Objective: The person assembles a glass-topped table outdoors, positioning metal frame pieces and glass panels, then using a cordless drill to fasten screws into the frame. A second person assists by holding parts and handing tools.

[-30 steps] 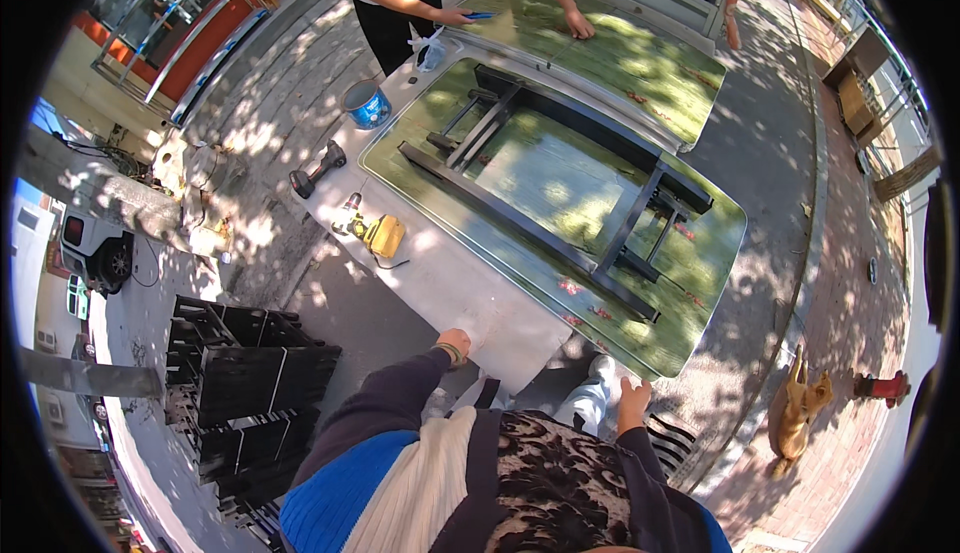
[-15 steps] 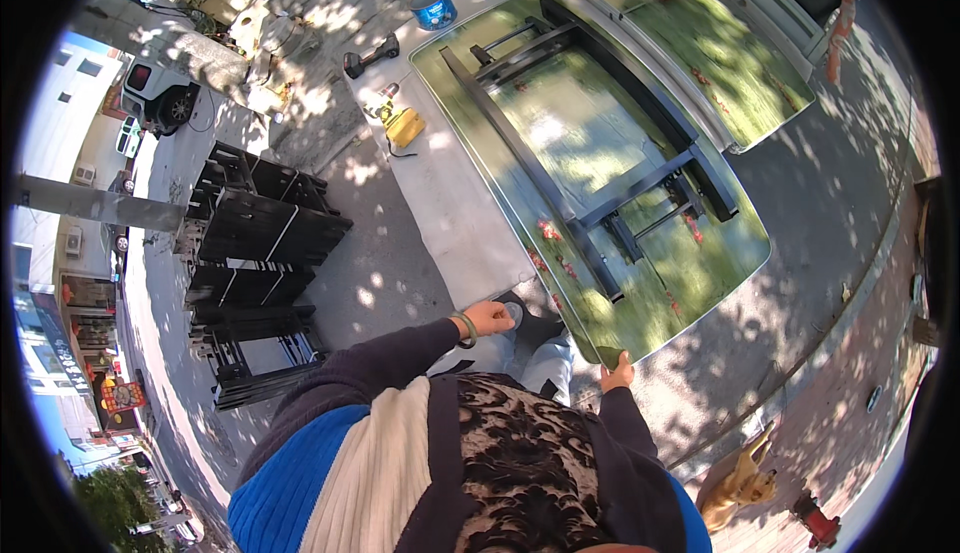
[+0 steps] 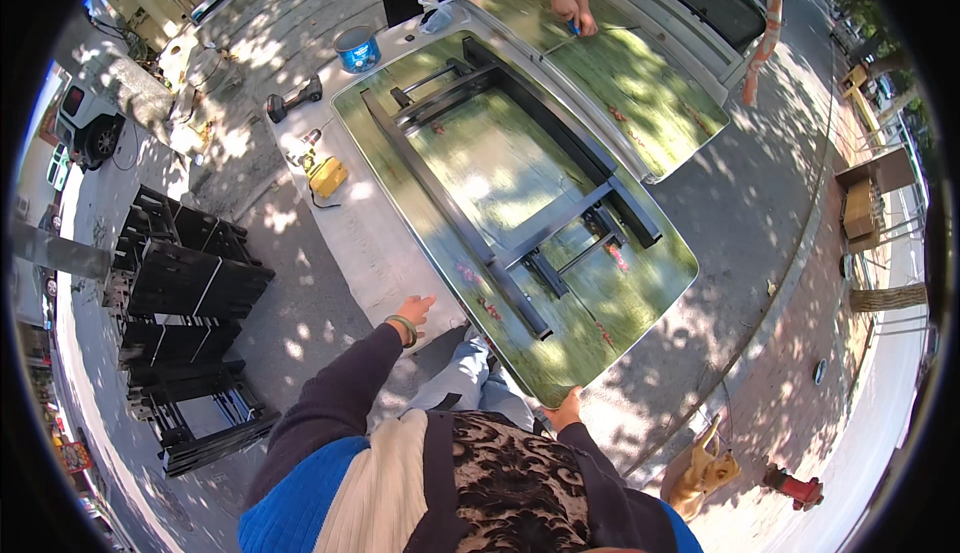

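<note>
A: Clock positions taken from the green panel's middle. Largest entry?
B: Bench (image 3: 375, 253), pale-topped, one, its bare strip running from 8 to 10 o'clock.
A: Next?
B: Green panel (image 3: 500, 173), one, glossy, rounded corners, red floral marks; lies flat on the bench, its near end overhanging toward 5 o'clock.
A: Similar items?
B: Second green panel (image 3: 650, 93), one, just beside the first at 1 o'clock.
A: Frame?
B: Black frame (image 3: 450, 215), one, straight-barred, resting on the first panel.
A: Small goods?
B: Blue tin (image 3: 358, 51), between 10 and 11 o'clock; yellow drill (image 3: 327, 177), at 9; black drill (image 3: 293, 101), at 10. All on the bench.
A: Hands?
B: Left hand (image 3: 412, 311), between 7 and 8 o'clock, fingers spread, holding nothing, by the bench's near edge; contact cannot be told. Right hand (image 3: 566, 408), between 5 and 6, pinching the green panel's near corner, some fingers hidden.
</note>
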Available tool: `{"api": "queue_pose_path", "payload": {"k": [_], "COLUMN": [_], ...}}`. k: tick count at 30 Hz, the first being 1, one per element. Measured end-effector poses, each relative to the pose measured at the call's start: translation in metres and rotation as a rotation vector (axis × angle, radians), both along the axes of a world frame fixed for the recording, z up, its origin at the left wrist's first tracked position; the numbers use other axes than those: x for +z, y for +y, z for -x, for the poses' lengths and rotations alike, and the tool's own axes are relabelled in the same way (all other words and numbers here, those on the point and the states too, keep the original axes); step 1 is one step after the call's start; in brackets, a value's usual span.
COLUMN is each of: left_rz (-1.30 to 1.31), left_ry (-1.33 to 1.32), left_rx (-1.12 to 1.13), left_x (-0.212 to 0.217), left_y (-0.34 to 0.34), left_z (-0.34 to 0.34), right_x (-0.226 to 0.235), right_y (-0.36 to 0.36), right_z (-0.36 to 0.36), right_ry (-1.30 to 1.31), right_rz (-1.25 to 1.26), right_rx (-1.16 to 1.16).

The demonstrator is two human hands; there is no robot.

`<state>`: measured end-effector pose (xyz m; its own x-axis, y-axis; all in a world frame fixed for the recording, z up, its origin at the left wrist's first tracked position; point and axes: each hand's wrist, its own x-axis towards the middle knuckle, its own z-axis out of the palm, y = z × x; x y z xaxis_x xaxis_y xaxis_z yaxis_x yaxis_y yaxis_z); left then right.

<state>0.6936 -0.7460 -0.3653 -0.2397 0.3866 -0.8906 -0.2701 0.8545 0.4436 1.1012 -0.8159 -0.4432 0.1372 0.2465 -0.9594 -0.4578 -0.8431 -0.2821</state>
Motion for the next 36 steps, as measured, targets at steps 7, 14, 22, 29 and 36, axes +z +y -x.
{"api": "queue_pose_path", "payload": {"k": [7,14,22,29,36], "left_rz": [-0.024,-0.391,-0.49,-0.587,-0.496], "left_ry": [-0.205,-0.309,-0.068,0.046,0.107], "left_rx": [0.239,0.477,0.085,0.041,-0.134], "left_x": [-0.094,-0.141,0.007,0.12,0.218], "left_y": [0.102,0.125,0.136,0.156,0.174], "left_z": [0.027,0.058,0.067,0.039,-0.009], "right_x": [0.034,0.056,0.088,0.208,0.278], "right_y": [-0.005,-0.009,-0.016,0.005,-0.014], "right_z": [0.006,0.032,0.029,0.027,-0.025], "right_ry": [-0.147,-0.455,-0.983,-0.552,-0.33], "right_rz": [0.023,0.028,-0.147,-0.185,-0.292], "right_rx": [-0.07,0.035,0.541,0.146,0.003]}}
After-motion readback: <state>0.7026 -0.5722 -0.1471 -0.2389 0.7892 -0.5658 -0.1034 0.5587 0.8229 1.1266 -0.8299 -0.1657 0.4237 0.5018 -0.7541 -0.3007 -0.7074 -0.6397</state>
